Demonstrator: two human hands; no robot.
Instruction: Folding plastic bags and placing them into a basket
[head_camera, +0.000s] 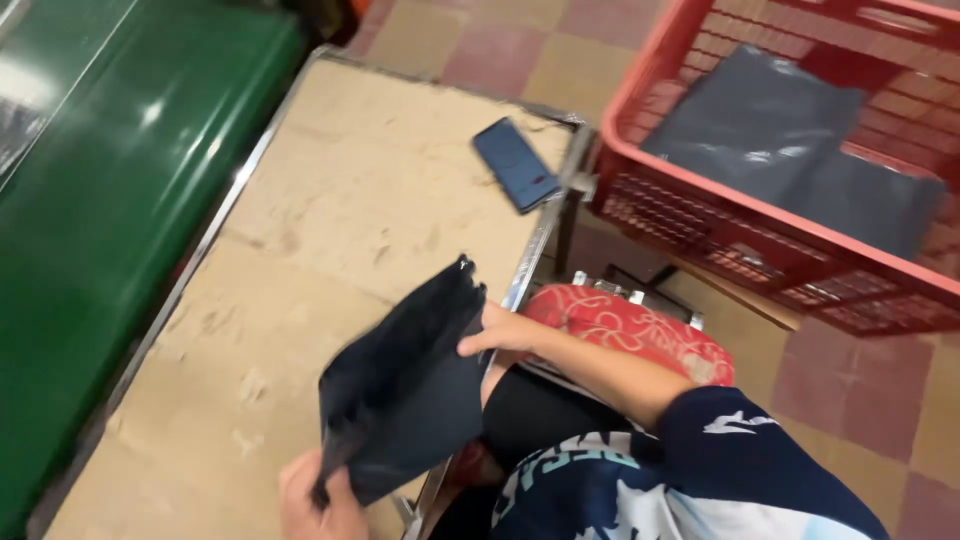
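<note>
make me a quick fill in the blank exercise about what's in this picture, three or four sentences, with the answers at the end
1. Both hands, the left hand and the right hand, hold a flat dark ____ pouch.
2. A dark rectangular smartphone lies on the worn beige ____.
3. Grey plastic bags lie inside a ____ plastic lattice crate.
4. Beside the table stands a stool with a red patterned ____.

Missing words: plastic; table; red; cushion
</note>
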